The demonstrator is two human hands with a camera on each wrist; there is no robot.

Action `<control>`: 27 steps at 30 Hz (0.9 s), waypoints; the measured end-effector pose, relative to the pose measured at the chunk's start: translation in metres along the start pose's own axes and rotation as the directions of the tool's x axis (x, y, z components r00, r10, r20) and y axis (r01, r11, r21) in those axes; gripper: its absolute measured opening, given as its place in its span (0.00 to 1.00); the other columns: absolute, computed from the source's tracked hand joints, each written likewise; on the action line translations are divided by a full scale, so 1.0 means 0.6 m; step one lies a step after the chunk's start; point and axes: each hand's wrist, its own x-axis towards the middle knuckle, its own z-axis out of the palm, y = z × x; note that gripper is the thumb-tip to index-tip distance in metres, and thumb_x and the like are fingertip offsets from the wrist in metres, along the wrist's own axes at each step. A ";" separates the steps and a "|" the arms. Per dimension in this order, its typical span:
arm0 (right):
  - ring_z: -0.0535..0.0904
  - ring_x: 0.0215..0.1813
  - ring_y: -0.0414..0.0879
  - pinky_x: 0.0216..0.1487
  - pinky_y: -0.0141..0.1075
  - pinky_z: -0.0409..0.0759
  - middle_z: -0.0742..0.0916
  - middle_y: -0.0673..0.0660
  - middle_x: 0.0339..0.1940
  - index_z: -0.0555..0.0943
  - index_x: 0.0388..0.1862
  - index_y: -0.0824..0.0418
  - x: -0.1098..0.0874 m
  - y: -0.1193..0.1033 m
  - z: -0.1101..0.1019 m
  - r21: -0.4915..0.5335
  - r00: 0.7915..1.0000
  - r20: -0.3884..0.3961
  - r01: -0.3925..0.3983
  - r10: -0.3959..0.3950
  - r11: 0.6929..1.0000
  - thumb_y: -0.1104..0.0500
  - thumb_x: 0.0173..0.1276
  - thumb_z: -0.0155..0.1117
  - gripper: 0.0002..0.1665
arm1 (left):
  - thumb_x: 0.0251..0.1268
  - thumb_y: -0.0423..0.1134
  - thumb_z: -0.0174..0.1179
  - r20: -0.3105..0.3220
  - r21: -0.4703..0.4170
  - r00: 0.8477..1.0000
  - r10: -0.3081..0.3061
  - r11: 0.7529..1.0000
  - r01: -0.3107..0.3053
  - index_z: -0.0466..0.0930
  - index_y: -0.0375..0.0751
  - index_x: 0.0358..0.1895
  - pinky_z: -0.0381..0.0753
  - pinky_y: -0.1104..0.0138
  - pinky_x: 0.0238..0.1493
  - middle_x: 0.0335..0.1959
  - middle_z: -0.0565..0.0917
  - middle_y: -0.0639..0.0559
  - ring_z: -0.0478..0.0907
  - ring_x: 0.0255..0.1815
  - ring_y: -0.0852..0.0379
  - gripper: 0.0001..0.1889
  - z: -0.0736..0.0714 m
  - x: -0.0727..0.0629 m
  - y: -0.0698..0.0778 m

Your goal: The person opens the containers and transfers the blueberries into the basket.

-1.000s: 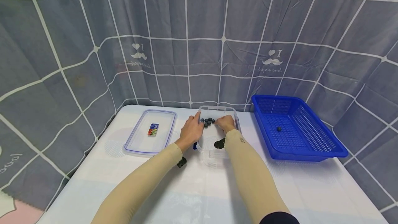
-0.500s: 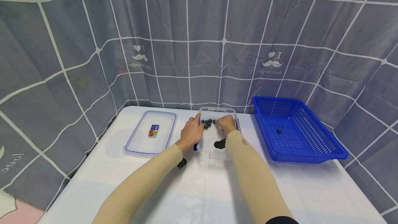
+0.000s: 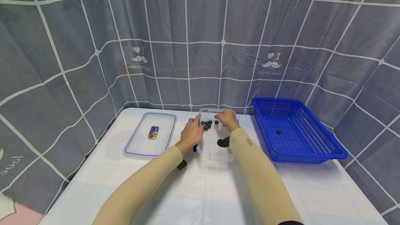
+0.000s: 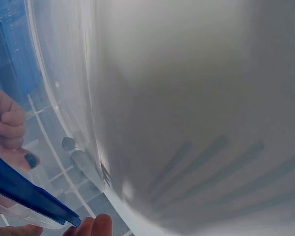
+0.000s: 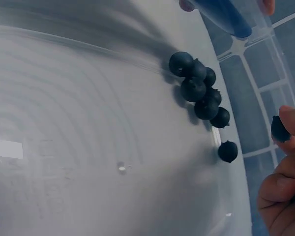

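A clear plastic food container (image 3: 210, 148) stands at mid-table with several blueberries (image 3: 206, 125) bunched toward its back left and a single blueberry (image 5: 228, 151) slightly apart. My left hand (image 3: 191, 132) grips the container's left wall by a blue latch (image 4: 24, 189); its fingertips (image 4: 102, 226) show past the latch. Over the container's back right, my right hand (image 3: 227, 119) pinches a blueberry (image 5: 280, 129) between thumb and finger, raised above the bottom. That same berry also shows at the fingertips in the left wrist view.
To the left lies a clear lid (image 3: 132, 148) with a blue seal and a colourful label (image 3: 153, 132). A blue plastic basket (image 3: 272, 145) stands on the right, holding one blueberry (image 3: 279, 131). A grey gridded curtain (image 3: 206, 58) hangs behind the white table (image 3: 193, 197).
My right hand has lifted slightly up and back from the container's bottom, with a blueberry in its fingertips. The left hand stays at the container's left wall.
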 end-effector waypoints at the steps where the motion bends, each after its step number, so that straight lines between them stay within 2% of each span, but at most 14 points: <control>1: 0.65 0.14 0.39 0.22 0.33 0.69 0.87 0.57 0.36 0.88 0.47 0.67 0.000 -0.001 -0.002 0.000 1.000 0.008 0.008 -0.008 1.000 0.56 0.66 0.69 0.16 | 0.80 0.48 0.42 0.001 -0.005 1.000 -0.002 1.000 0.002 0.55 0.52 0.81 0.78 0.45 0.57 0.70 0.69 0.39 0.73 0.65 0.42 0.29 0.001 0.000 0.000; 6: 0.57 0.13 0.40 0.26 0.38 0.69 0.72 0.49 0.15 0.88 0.47 0.66 0.000 -0.010 -0.015 0.044 0.998 0.061 0.020 -0.023 0.999 0.57 0.67 0.69 0.15 | 0.80 0.48 0.42 0.002 -0.019 1.000 -0.002 1.000 0.002 0.55 0.52 0.81 0.79 0.46 0.54 0.70 0.68 0.39 0.75 0.63 0.43 0.29 0.004 0.002 -0.001; 8: 0.54 0.14 0.40 0.27 0.39 0.68 0.67 0.47 0.12 0.88 0.43 0.67 0.000 -0.016 -0.020 0.057 0.996 0.089 0.028 -0.033 0.998 0.58 0.68 0.68 0.13 | 0.80 0.48 0.42 0.003 -0.021 1.000 -0.003 1.000 0.003 0.55 0.53 0.81 0.79 0.46 0.54 0.70 0.68 0.39 0.75 0.62 0.43 0.29 0.004 0.003 -0.002; 12: 0.54 0.13 0.40 0.24 0.37 0.65 0.68 0.47 0.12 0.88 0.40 0.66 0.001 -0.027 -0.027 0.086 0.992 0.117 0.044 -0.054 0.995 0.58 0.67 0.69 0.11 | 0.80 0.48 0.42 0.003 -0.019 1.000 -0.014 1.000 0.015 0.54 0.53 0.81 0.78 0.45 0.56 0.70 0.68 0.39 0.74 0.64 0.43 0.29 0.004 0.004 -0.003; 14: 0.54 0.12 0.39 0.22 0.35 0.64 0.75 0.49 0.16 0.89 0.43 0.65 0.001 -0.034 -0.032 0.098 0.990 0.127 0.054 -0.066 0.994 0.58 0.66 0.70 0.12 | 0.80 0.48 0.42 0.000 -0.019 1.000 -0.022 1.000 0.022 0.54 0.53 0.81 0.77 0.45 0.57 0.71 0.68 0.39 0.74 0.65 0.42 0.29 0.003 0.004 -0.004; 17: 0.53 0.13 0.39 0.20 0.34 0.62 0.86 0.54 0.35 0.88 0.48 0.63 -0.001 -0.042 -0.041 0.103 0.986 0.147 0.060 -0.074 0.993 0.56 0.66 0.70 0.15 | 0.80 0.48 0.43 -0.003 -0.022 1.000 -0.027 0.999 0.027 0.54 0.53 0.81 0.77 0.45 0.58 0.71 0.68 0.39 0.74 0.65 0.42 0.30 0.002 0.003 -0.004; 20: 0.53 0.16 0.40 0.21 0.34 0.61 0.86 0.58 0.54 0.87 0.50 0.62 -0.006 -0.048 -0.055 0.106 0.985 0.161 0.052 -0.068 0.993 0.54 0.67 0.71 0.17 | 0.80 0.48 0.42 0.003 -0.029 1.000 -0.021 0.999 0.022 0.54 0.53 0.81 0.77 0.45 0.57 0.70 0.68 0.39 0.74 0.64 0.42 0.30 0.002 0.002 -0.003; 23: 0.55 0.19 0.39 0.22 0.33 0.62 0.84 0.58 0.59 0.87 0.51 0.60 -0.012 -0.054 -0.072 0.101 0.984 0.164 0.053 -0.069 0.993 0.52 0.67 0.70 0.18 | 0.80 0.48 0.42 0.003 -0.031 1.000 -0.015 0.999 0.015 0.54 0.53 0.81 0.77 0.46 0.57 0.70 0.69 0.39 0.74 0.64 0.43 0.30 0.002 0.002 -0.001; 27: 0.55 0.15 0.38 0.19 0.34 0.61 0.84 0.57 0.62 0.87 0.53 0.58 -0.021 -0.063 -0.095 0.094 0.981 0.168 0.084 -0.098 0.992 0.51 0.68 0.69 0.18 | 0.80 0.48 0.41 -0.001 -0.032 1.000 -0.009 0.999 0.009 0.54 0.53 0.81 0.78 0.46 0.56 0.70 0.69 0.39 0.75 0.63 0.43 0.30 0.004 0.002 -0.001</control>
